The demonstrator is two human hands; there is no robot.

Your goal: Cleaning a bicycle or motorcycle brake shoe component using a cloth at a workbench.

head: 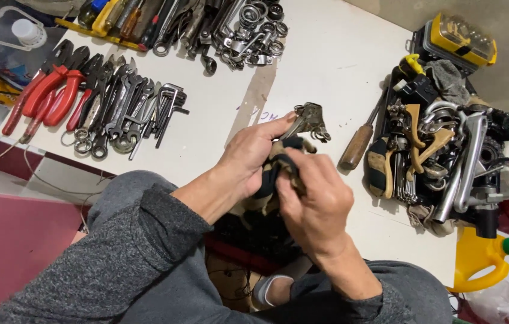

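1. The left hand [248, 159] pinches a small grey metal locking-pliers tool [308, 120] over the white table [326, 60].
2. The right hand [314, 198] closes around a dark camouflage cloth [278, 165], pressed against the tool.
3. A wooden-handled screwdriver [359, 141] lies just right of the tool.

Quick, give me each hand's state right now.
Left hand: closed on a small metal part that sticks out past its fingers.
Right hand: closed on a dark and tan rag, pressed against the part.
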